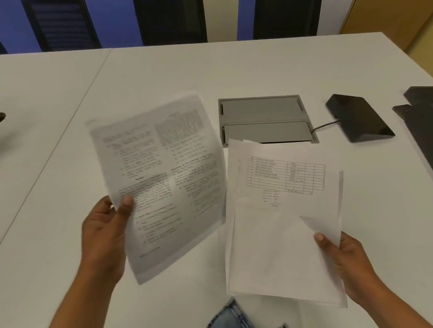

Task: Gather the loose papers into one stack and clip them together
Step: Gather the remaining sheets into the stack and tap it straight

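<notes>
My left hand [107,233] pinches the left edge of a printed sheet [162,186] with two columns of text, held above the white table and tilted, its image blurred. My right hand [343,257] grips the right edge of a small stack of white papers [283,230]; the top sheet carries a printed table near its upper part. The two lots of paper sit side by side, their inner edges almost meeting. No clip shows in view.
A grey cable hatch [265,119] is set into the white table [181,73] behind the papers. A black wedge-shaped device [357,118] with a cable lies right of it, more dark objects [427,120] at the far right. Dark chairs [169,17] stand beyond the far edge.
</notes>
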The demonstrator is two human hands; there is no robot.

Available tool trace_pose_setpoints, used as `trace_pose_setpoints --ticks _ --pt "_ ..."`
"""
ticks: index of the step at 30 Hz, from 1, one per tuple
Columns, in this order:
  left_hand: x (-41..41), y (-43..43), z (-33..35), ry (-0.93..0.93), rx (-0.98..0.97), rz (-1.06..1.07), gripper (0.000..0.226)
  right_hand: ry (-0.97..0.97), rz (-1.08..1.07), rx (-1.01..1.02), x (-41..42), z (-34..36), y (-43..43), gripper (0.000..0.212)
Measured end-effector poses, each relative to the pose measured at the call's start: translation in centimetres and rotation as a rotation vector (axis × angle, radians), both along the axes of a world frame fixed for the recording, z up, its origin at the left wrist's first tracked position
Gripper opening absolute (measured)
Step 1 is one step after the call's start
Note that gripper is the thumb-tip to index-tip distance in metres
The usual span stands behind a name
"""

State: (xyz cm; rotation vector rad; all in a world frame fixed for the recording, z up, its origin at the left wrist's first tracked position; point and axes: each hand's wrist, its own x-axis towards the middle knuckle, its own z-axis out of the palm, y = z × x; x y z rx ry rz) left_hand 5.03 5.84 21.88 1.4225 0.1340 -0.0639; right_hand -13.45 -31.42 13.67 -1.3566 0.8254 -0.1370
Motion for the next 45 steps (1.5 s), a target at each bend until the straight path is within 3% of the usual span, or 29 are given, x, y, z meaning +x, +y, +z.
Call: trace_pose_setpoints --ticks 4,13,17,21,23,25,26,28,30,32,35,39,42,45 --pt "-0.3 0.5 1.9 0.020 -0.065 -0.030 0.017 -0.020 0.022 0.000 0.8 0.3 0.7 0.033" --pt "-1.3 -2.5 1.9 0.275 -0.239 -0.404 0.036 -0.047 0.147 -0.045 2.7 1.3 2.7 0.023" --pt "-2.4 -4.6 0.7 0.289 -0.164 -0.403 0.032 -0.063 0.228 -0.030 3.1 2.3 3.5 0.012" --pt "-3.6 -6.9 -0.7 0.291 0.075 -0.251 0.030 -0.160 0.293 0.036 3.4 4.2 4.7 0.024" --pt "-4.1 -7.7 -1.6 0.264 0.238 -0.136 0.044 -0.147 0.277 0.071 3.5 4.3 5.0 0.024" --pt "-4.4 -8.3 -2.6 0.245 0.343 -0.097 0.073 -0.117 0.242 0.089 3.6 4.1 5.4 0.021" --pt "-4.4 -8.3 -3.1 0.263 0.350 -0.112 0.088 -0.110 0.230 0.111 3.6 4.0 5.6 0.016" --pt "-3.9 -8.0 -4.5 0.364 0.184 -0.237 0.104 -0.114 0.215 0.164 3.6 4.0 5.8 0.018" --pt "-3.4 -7.7 -5.5 0.546 -0.110 -0.433 0.087 -0.117 0.219 0.184 3.5 4.1 5.9 0.024" --pt "-3.6 -7.4 -6.2 0.759 -0.259 -0.548 0.061 -0.123 0.220 0.195 3.4 4.1 5.7 0.024" --pt "-4.1 -7.2 -7.5 0.808 -0.186 -0.594 0.043 -0.147 0.235 0.183 3.3 4.1 5.3 0.023" --pt "-5.0 -7.1 -9.0 0.725 -0.117 -0.469 0.017 -0.141 0.322 0.101 3.2 4.4 4.9 0.024" --pt "-4.8 -7.2 -8.7 0.595 -0.090 -0.430 0.013 -0.098 0.421 0.012 3.1 4.0 4.2 0.022" --pt "-4.3 -7.4 -7.5 0.545 -0.091 -0.399 0.043 -0.059 0.415 0.069 2.9 3.1 3.6 0.045"
